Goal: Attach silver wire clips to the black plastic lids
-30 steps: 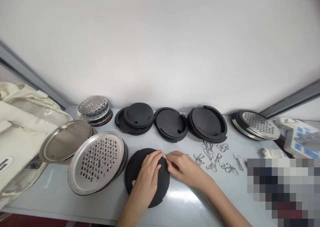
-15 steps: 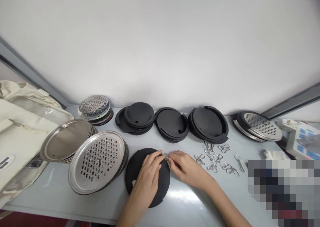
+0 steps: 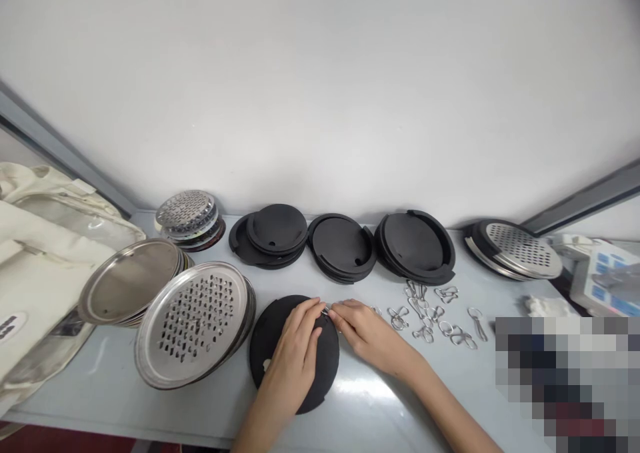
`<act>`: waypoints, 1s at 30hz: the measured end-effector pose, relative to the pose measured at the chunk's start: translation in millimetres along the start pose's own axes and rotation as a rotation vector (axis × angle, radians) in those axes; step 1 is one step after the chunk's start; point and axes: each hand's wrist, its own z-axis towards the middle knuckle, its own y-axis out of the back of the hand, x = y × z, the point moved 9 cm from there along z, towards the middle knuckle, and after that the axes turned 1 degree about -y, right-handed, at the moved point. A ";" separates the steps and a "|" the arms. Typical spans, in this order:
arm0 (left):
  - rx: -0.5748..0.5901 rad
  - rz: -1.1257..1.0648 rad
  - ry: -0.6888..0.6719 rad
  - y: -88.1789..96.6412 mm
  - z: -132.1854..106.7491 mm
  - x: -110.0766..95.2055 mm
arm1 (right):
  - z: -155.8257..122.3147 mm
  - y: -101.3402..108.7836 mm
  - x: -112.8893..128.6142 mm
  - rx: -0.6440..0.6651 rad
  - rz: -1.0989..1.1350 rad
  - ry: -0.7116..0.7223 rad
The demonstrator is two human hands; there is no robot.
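A flat black round lid lies on the grey table in front of me. My left hand rests on top of it, fingers closed at its far edge. My right hand meets it from the right, fingertips pinched. Between the two sets of fingertips sits a small metal wire clip, held by both hands at the lid's rim. Several loose wire clips lie just right of my right hand.
Stacks of black lids line the wall. Perforated metal discs and plain metal discs are stacked at left, a smaller stack behind, another at right. A cream bag sits far left.
Both hands stay at the lid's far edge; the fingertips have shifted only slightly as they work the small clip. Nothing else has moved.
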 end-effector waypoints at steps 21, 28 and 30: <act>0.003 0.009 -0.013 -0.2 1.7 -1.4 | -3.9 1.5 5.7 0.037 -0.089 0.039; 0.006 0.006 -0.012 -1.1 2.3 -0.6 | -3.9 1.2 6.1 0.044 -0.090 0.041; 0.006 0.003 -0.011 -1.0 2.1 -0.6 | -3.8 1.2 5.6 0.037 -0.091 0.042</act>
